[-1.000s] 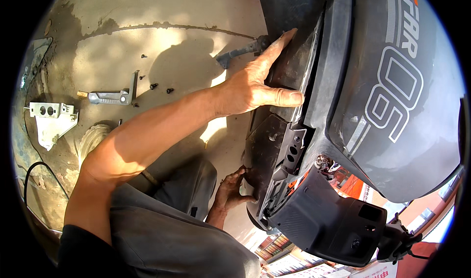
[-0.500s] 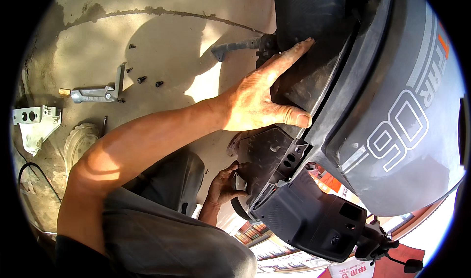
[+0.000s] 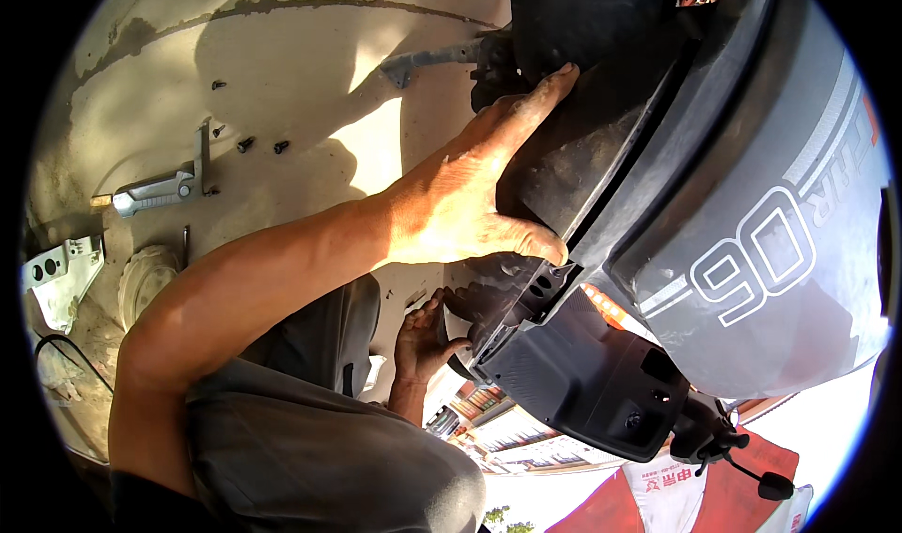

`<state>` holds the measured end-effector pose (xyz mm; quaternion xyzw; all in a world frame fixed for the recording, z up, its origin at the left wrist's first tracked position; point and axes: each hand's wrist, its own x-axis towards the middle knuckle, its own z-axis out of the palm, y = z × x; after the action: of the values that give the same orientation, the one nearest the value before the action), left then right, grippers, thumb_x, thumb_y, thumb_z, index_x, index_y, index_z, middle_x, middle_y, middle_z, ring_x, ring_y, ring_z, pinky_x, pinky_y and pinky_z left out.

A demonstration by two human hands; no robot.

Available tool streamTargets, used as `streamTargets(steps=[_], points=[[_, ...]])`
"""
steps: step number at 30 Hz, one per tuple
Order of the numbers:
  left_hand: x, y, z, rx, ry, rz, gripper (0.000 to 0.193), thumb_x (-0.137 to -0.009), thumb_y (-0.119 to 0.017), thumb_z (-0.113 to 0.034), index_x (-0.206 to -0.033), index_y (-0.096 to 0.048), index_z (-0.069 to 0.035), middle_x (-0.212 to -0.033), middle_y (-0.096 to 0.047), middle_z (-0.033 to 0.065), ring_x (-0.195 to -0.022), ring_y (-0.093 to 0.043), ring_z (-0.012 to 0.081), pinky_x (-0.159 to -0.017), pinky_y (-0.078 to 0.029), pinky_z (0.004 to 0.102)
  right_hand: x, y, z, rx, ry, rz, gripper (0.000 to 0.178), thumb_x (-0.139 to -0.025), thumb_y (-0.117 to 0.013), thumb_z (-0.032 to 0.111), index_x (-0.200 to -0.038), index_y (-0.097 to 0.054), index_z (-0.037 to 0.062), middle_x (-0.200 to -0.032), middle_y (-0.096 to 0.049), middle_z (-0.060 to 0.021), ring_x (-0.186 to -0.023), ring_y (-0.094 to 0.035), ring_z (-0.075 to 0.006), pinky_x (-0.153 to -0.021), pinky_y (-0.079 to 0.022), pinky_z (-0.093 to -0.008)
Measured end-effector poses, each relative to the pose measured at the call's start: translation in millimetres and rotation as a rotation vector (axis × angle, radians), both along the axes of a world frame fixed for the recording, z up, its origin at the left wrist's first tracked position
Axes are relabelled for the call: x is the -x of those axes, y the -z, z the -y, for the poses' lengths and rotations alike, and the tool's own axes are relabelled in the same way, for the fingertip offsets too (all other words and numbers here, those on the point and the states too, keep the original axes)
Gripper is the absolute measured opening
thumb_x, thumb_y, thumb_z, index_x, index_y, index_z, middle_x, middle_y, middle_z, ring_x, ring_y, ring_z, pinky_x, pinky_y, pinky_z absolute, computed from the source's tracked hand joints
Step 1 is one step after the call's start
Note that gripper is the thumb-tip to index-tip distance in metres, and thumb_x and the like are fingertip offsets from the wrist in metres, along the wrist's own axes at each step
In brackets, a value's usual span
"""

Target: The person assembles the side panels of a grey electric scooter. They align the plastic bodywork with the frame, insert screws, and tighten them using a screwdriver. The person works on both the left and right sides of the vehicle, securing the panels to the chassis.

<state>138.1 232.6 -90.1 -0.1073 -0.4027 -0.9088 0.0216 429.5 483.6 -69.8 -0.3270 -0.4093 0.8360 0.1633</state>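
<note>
A grey and black scooter body [image 3: 780, 270] stands at the right. My left hand [image 3: 470, 185] lies spread over its dark, dusty plastic panel [image 3: 564, 171]. The index finger stretches up along the panel and the thumb rests at its edge, by a small bracket with holes [image 3: 542, 289]. The other fingers are partly hidden. Lower down, my right hand [image 3: 420, 345] is at the lower end of the dark panelling, with a thin edge between its raised fingers and its thumb. Part of that grip lies in shadow.
A metal footrest bracket [image 3: 160, 193], several black screws [image 3: 246, 145] and a white metal plate [image 3: 66, 274] lie on the concrete floor at the left. My knee [image 3: 442, 486] is close below the right hand. A black box-like cover [image 3: 583, 383] hangs under the body.
The whole view has shifted, so the floor items and scooter appear further left and higher. My left hand keeps its place on the panel. The right hand's fingers look straighter.
</note>
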Motion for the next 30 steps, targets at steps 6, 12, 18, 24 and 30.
streamTargets(steps=[6, 12, 18, 24, 30], points=[[3.6, 3.3, -2.7, 0.038, -0.033, -0.055, 0.156, -0.058, -0.103, -0.045, -0.17, 0.0, -0.007, -0.179, -0.006, 0.0157, -0.164, -0.008, 0.0335, -0.133, -0.016, 0.0479, -4.1, -23.1, 2.6, -0.11, -0.025, 0.137, 0.112, -0.084, -0.078, 0.064, -0.162, -0.032, -0.0007, -0.16, -0.052, -0.01, -0.133, -0.062, -0.0234, -0.108, -0.053, -0.0396], [-2.3, -2.7, -15.2, 0.028, -0.166, -0.077, 0.145, -0.065, -0.099, -0.044, -0.17, -0.007, -0.005, -0.176, -0.014, 0.0179, -0.163, -0.014, 0.0352, -0.132, -0.018, 0.0488, -18.3, -81.1, 7.5, -0.81, -0.017, 0.662, 0.033, -0.105, -0.069, 0.034, -0.122, -0.064, 0.0059, -0.111, -0.072, -0.0118, -0.097, -0.068, -0.0227, -0.087, -0.056, -0.0389], [-5.7, 4.3, -15.7, -0.003, -0.167, -0.057, 0.145, -0.066, -0.101, -0.037, -0.169, -0.005, -0.003, -0.177, -0.011, 0.0185, -0.164, -0.01, 0.033, -0.133, -0.014, 0.0481, 23.5, -122.3, 36.5, -1.958, -0.235, 0.57, 0.045, -0.091, -0.085, 0.013, -0.127, -0.061, 0.0022, -0.123, -0.063, -0.0099, -0.114, -0.061, -0.0223, -0.101, -0.05, -0.0377], [-10.7, -2.4, -11.0, 0.076, -0.209, -0.035, 0.137, -0.07, -0.095, -0.051, -0.17, -0.011, -0.009, -0.174, -0.023, 0.0191, -0.159, -0.024, 0.0411, -0.129, -0.027, 0.0503, 22.4, -106.3, 22.3, -1.991, -0.302, 0.564, 0.053, -0.09, -0.086, 0.021, -0.133, -0.06, 0.0037, -0.129, -0.057, -0.0148, -0.12, -0.057, -0.0297, -0.104, -0.047, -0.0442], [-12.3, -5.7, -4.7, 0.078, -0.121, 0.032, 0.136, -0.071, -0.095, -0.05, -0.17, -0.011, -0.009, -0.173, -0.022, 0.02, -0.159, -0.023, 0.0392, -0.13, -0.025, 0.0495, 37.5, -102.3, 27.7, -2.154, -0.361, 0.554, 0.055, -0.088, -0.085, 0.009, -0.137, -0.062, 0.0017, -0.127, -0.057, -0.0181, -0.11, -0.061, -0.0321, -0.096, -0.051, -0.0456]])
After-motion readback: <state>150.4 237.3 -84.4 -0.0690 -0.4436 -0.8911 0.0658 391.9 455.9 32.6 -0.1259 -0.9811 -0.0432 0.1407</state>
